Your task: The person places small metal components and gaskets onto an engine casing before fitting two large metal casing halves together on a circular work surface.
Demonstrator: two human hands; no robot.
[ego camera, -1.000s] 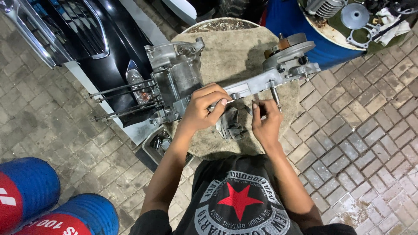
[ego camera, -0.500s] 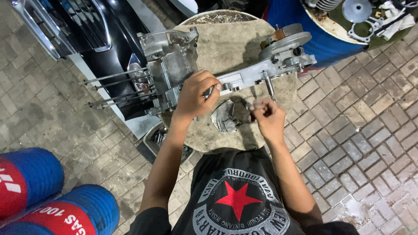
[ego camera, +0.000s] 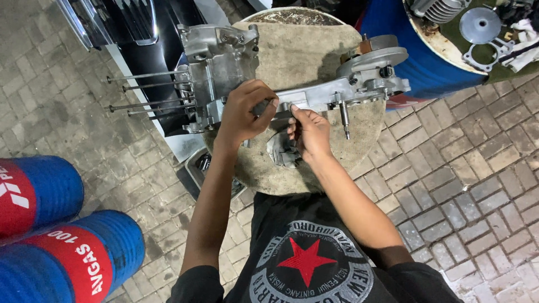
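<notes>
The engine case [ego camera: 292, 90], a long bare-metal casting, lies across a round, cloth-covered drum top [ego camera: 314, 50]. Its long axis runs left to right across the view: the bulky end with four thin studs [ego camera: 146, 92] sticks out past the drum's left edge, and the round hub end [ego camera: 373, 62] sits toward the right. Both hands meet at the narrow middle stretch of the case, on its near side. The left hand [ego camera: 244, 112] comes over from the left with its fingers curled down onto the casting; whether it pinches a small part or only presses there cannot be told. The right hand [ego camera: 309, 132] sits just beside it and slightly nearer the body, fingertips bent up to the case's lower edge, loosely closed; what it grips, if anything, is hidden. A crumpled grey rag [ego camera: 281, 152] lies under the right hand on the drum top. A short shaft [ego camera: 345, 119] hangs from the case just right of that hand. Farther out stand a blue drum [ego camera: 438, 62] carrying loose parts, and red-and-blue barrels [ego camera: 62, 235] on the brick paving [ego camera: 466, 179].
</notes>
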